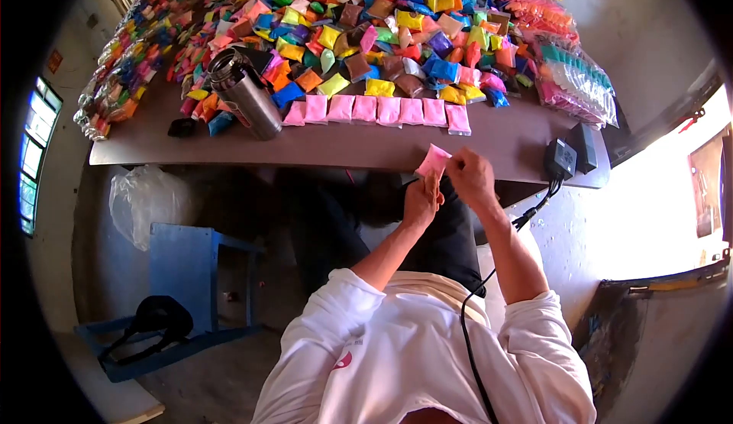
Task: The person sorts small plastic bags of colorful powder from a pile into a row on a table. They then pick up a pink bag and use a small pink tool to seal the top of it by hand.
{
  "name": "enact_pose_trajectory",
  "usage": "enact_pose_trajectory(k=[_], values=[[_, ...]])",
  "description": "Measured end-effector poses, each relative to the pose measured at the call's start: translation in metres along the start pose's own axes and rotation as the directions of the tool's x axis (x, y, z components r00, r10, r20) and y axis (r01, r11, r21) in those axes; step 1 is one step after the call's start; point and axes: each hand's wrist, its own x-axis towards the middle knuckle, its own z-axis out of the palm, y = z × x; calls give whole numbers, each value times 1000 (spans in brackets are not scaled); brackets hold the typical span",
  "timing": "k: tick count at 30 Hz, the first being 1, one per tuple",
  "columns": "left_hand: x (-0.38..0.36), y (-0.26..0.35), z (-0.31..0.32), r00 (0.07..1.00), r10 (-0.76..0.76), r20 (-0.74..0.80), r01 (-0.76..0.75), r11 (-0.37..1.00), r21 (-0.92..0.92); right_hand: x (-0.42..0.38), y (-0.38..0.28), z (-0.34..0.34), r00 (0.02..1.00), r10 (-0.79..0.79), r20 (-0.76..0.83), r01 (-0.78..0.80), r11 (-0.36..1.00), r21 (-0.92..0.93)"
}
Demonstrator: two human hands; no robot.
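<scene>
Both hands grip one small pink packet, held up just in front of the near edge of a brown table. The left hand closes its fingers on the packet's lower part from below. The right hand pinches the packet's right side with its fingertips. The packet is tilted, and it sits above the person's lap, not on the table.

Just beyond the hands, a neat row of matching pink packets lies flat along the table, side by side and touching. Behind that row, a large heap of small packets in blue, yellow, orange, brown, purple and pink covers most of the tabletop. To the left of the row, a steel flask rests among the packets, leaning at an angle. At the far right, bundles of packets in clear bags are stacked. A black power adapter sits at the table's right near corner, and its black cord hangs down past the right forearm.

The person wears a white long-sleeved shirt with sleeves pushed up. On the floor to the left stands a blue stool, with a clear plastic bag beside it.
</scene>
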Motion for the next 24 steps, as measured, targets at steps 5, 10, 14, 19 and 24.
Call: enact_pose_trajectory(k=[5, 10, 14, 19, 24], values=[[5, 4, 0, 999, -42, 8, 42, 994, -99, -2, -16, 1, 998, -23, 57, 28, 995, -100], [6, 8, 2, 999, -34, 0, 34, 999, -24, 5, -7, 3, 998, 30, 47, -25, 994, -102], [5, 17, 3, 999, -40, 19, 41, 998, -38, 15, 0, 3, 994, 112, 14, -108, 981, -158], [1, -11, -5, 997, 80, 3, -80, 992, 99, 21, 12, 2, 991, 93, -94, -102, 991, -89], [-3, -17, -5, 960, 281, -24, -254, 900, 355, 1, -33, -12, 982, 176, 69, -174, 984, -23]])
